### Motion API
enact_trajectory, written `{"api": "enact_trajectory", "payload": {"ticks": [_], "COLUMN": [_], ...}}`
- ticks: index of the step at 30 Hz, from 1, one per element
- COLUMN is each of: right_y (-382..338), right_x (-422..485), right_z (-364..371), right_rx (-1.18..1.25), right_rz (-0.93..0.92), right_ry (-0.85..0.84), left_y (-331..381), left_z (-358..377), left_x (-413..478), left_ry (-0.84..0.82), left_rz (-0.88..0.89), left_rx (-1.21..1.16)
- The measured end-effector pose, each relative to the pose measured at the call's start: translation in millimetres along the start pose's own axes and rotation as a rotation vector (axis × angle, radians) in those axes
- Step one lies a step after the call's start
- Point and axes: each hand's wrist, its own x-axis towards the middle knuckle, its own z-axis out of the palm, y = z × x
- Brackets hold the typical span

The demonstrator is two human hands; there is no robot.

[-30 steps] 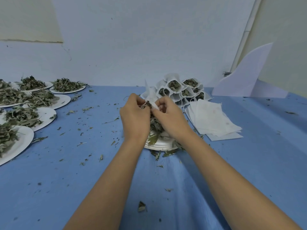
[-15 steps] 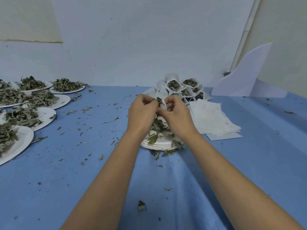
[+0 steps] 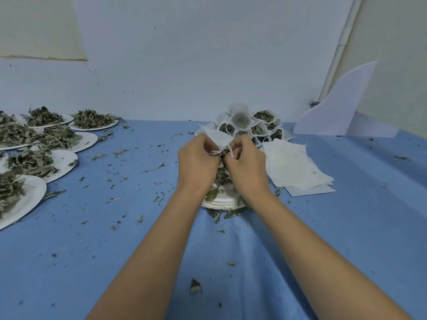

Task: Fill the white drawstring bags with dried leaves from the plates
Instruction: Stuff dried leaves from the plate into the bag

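Two bare hands meet knuckle to knuckle above a plate. The left hand (image 3: 198,162) has its fingers curled round the mouth of a white bag (image 3: 216,137), pinching the edge so that a flap of cloth stands up above the fingers. The right hand (image 3: 246,166) is also curled and pinches a tuft of dried leaves (image 3: 223,151) right at the bag's opening. No drawstring can be made out.

This looks like the stuffing step, with leaves going into one bag. The next move probably calls for the left hand to keep the mouth wide while the right hand presses the tuft down inside.

Directly under the hands sits a white plate (image 3: 221,201), mostly hidden, with leaves spilling over its rim. Just behind is a heap of filled bags (image 3: 258,125), and a stack of flat empty bags (image 3: 293,167) lies near on the right. More plates of leaves (image 3: 32,195) line the left edge. A blue cloth (image 3: 346,227), wrinkled and strewn with leaf crumbs, covers the table. Behind is a pale wall (image 3: 208,54), with a curved white board (image 3: 339,112) propped against it at the right.
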Motion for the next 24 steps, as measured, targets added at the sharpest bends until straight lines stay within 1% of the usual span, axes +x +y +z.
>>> {"api": "enact_trajectory", "payload": {"ticks": [3,7,11,16,18,20,24], "right_y": [-2,-6,-10,-13,-12,-9,-5], "right_x": [0,2,2,1,1,1,4], "right_z": [2,1,0,1,1,1,-2], "right_rx": [-0.036,0.091,0.202,0.195,0.157,0.148,0.206], "right_rz": [-0.014,0.035,0.114,0.102,0.102,0.112,0.164], "right_ry": [-0.031,-0.111,-0.203,-0.194,-0.162,-0.150,-0.108], "left_y": [-5,-10,-17,-20,-19,-16,-12], "left_z": [0,-5,-10,-12,-10,-8,-11], "left_x": [0,4,5,3,3,4,9], "left_ry": [0.049,0.131,0.163,0.214,0.208,0.183,0.021], "left_rz": [-0.020,-0.042,-0.053,-0.048,-0.032,-0.043,-0.099], "left_rx": [0.011,0.039,0.059,0.116,0.128,0.076,-0.119]}}
